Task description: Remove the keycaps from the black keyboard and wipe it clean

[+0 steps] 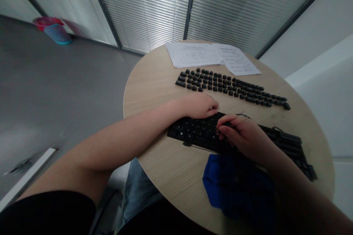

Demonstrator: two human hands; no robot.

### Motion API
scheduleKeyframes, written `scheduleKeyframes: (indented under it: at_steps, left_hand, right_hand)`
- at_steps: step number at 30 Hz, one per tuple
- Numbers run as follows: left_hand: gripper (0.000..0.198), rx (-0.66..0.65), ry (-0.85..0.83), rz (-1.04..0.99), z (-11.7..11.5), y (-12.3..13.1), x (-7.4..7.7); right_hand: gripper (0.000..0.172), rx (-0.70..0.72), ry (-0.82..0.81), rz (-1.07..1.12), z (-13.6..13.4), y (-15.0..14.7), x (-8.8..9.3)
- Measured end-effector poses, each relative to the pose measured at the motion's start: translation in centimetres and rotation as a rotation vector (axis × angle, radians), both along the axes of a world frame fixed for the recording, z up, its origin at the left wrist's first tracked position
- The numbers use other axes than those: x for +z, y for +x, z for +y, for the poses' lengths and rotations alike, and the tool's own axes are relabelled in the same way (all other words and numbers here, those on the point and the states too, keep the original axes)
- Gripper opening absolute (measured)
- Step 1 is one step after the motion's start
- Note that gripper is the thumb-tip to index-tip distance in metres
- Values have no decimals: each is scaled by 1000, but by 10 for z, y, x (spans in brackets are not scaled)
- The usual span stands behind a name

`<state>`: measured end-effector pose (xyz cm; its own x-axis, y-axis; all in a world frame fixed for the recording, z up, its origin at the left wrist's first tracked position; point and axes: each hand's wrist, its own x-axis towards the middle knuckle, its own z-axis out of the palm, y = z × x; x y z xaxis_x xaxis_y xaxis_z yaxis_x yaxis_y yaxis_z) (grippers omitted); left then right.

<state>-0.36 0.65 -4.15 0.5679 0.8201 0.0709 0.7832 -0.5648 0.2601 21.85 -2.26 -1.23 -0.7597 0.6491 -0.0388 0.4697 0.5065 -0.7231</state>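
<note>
A black keyboard (pixel 198 128) lies on the round table, with many of its keys off and small pale spots showing across its bed. My left hand (pixel 202 105) is at its back edge, fingers curled down against it and partly hidden. Over the keyboard's middle, my right hand (pixel 239 134) is closed in a pinch. Thin dark strands stick out above its knuckles, but what the fingers hold is too small and dark to name. Loose black keycaps (pixel 220 82) are laid out in rows behind the keyboard. A crumpled blue cloth (pixel 220 183) lies in front, below my right forearm.
Printed paper sheets (pixel 193 54) lie at the back of the wooden table (pixel 149 80). A cable is by the keyboard's right part. Glass panels with blinds (pixel 146 11) stand behind the table. A pink and blue basket (pixel 56 32) is on the floor at far left.
</note>
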Motion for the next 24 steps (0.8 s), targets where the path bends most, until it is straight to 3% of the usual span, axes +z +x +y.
scheduleKeyframes:
  at_steps: [6,14,20,24]
  left_hand:
    - [31,2,11,-17,1,0,-1]
    - [31,27,-10,-18,-1,1,1]
    - [31,21,-13,-10,-2,0,2]
    - [31,12,-4,-7,-1,0,1]
  right_hand:
    - [20,12,-58,-13,3,-2,-3]
    - [15,127,276,-20,-17,-8,0]
    - [17,123,310,-5,-15,-9,-8]
    - [21,82,371,131,-10,-8,-23]
